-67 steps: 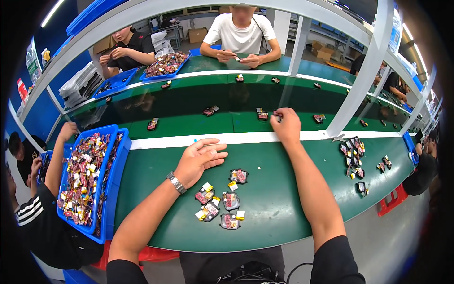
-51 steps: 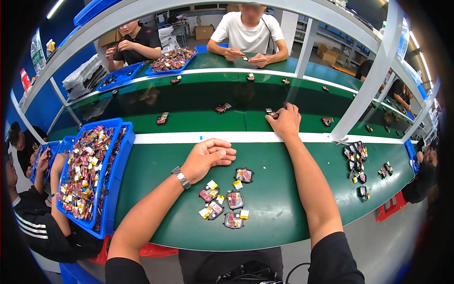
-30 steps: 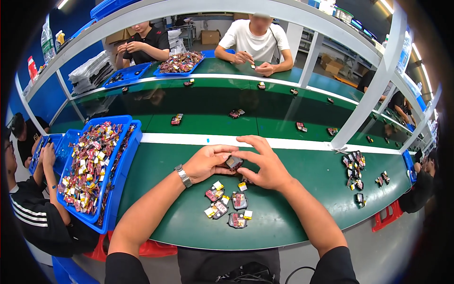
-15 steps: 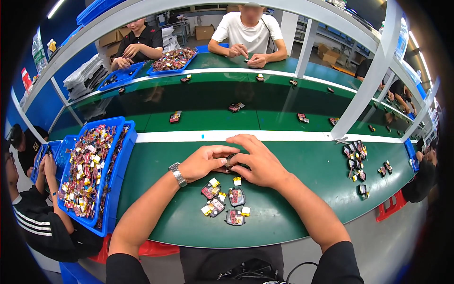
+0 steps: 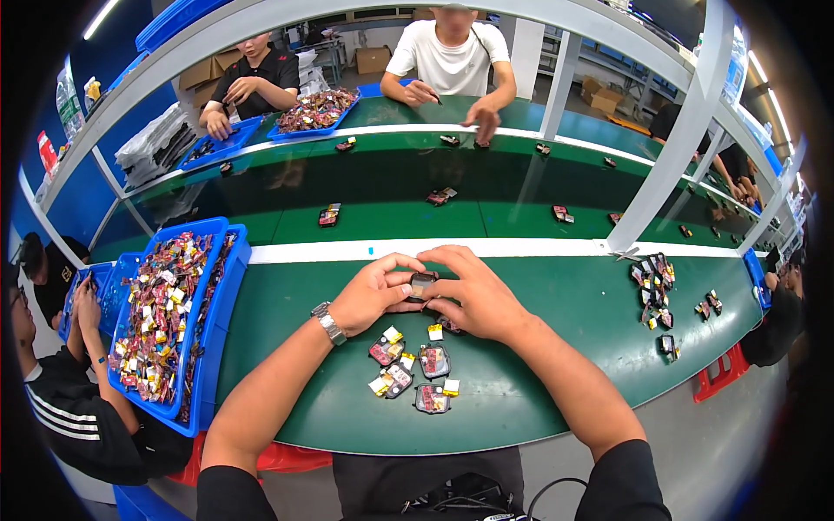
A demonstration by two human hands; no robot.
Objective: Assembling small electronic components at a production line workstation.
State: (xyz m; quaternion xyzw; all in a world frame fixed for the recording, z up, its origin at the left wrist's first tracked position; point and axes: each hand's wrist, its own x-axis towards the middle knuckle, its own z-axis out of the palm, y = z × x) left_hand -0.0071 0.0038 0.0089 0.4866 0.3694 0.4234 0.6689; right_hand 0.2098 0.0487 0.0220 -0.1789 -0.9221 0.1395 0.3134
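Note:
Over the green bench [image 5: 287, 347], my left hand [image 5: 372, 300] and my right hand [image 5: 480, 300] close their fingers on a small dark plastic casing [image 5: 423, 285] from either side. The casing is tilted, and fingers hide parts of it. Partly under my right hand lies another dark casing [image 5: 449, 324], with a white-and-yellow piece [image 5: 435, 332] beside it. Closer to me sit several open casings with reddish boards, such as one casing [image 5: 434, 361] and one casing [image 5: 432, 398], each with a white-and-yellow piece at its edge.
At left, stacked blue trays [image 5: 213, 347] hold a heap of small reddish and white-yellow parts. A pile of casings [image 5: 653, 291] lies to the right. Beyond the white rail [image 5: 486, 250] runs a green belt [image 5: 391, 221] carrying spaced casings. A metal post [image 5: 665, 156] rises at right; co-workers sit around.
The casing between my hands has come up and tilted, showing its face more. Parts on the belt have shifted slightly right. The co-worker opposite has reached a hand forward to the belt.

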